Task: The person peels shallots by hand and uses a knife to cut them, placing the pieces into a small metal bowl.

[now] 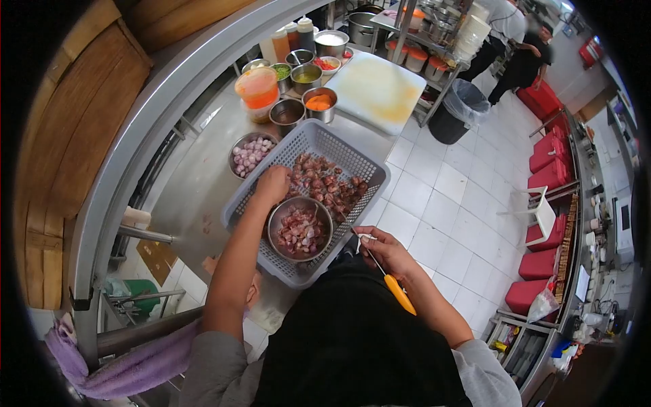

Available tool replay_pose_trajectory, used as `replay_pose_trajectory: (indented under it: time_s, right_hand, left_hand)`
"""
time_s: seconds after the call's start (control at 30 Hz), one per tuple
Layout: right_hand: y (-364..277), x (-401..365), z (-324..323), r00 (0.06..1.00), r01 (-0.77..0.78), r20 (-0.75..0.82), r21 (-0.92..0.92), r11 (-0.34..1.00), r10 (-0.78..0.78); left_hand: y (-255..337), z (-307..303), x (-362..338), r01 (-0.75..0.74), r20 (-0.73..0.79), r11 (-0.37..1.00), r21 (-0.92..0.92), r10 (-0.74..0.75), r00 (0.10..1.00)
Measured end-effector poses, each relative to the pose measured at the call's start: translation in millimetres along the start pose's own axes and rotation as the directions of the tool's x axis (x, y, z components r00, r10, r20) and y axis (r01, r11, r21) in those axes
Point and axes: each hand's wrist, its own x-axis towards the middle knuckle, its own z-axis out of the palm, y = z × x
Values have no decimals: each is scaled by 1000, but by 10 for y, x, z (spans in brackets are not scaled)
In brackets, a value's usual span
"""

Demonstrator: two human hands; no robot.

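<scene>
My left hand (274, 184) reaches over the left side of a grey perforated plastic basket (308, 133), fingers curled down at the edge of a pile of reddish-brown shallots (329, 182). What its fingertips pinch, if anything, is hidden. My right hand (388, 252) is closed around a small knife with a yellow handle (399, 294). The knife's thin blade points up and left, toward the basket's right rim. Inside the basket, nearest my body, a metal bowl (332, 230) holds purplish shallot pieces and skins (300, 230). Peeled shallots (253, 154) fill another bowl left of the basket.
Metal pots, sauce bottles (305, 32) and an orange-filled tub (258, 87) crowd the counter's far end beside a white cutting board (377, 91). A lined black bin (458, 112) stands on the tiled floor. A purple towel (129, 363) hangs at lower left. Two people stand farther back.
</scene>
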Motion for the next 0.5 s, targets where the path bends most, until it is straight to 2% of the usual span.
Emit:
replay_pose_trajectory:
  time_s: [0.17, 0.27, 0.33, 0.5]
  right_hand:
    - [-20, -89, -24, 1000, 12, 5, 64, 998, -12]
    - [1, -128, -53, 999, 25, 18, 76, 997, -27]
    - [28, -154, -65, 999, 33, 8, 72, 997, -34]
    - [-11, -214, -19, 999, 28, -27, 46, 999, -27]
  left_hand:
    - [256, 112, 103, -24, -4, 1000, 0, 24, 1000]
    - [324, 212, 173, -65, -40, 997, -44, 63, 997]
    - [291, 360, 222, -138, -112, 990, 18, 139, 984]
    - [277, 389, 259, -130, -115, 991, -33, 125, 985]
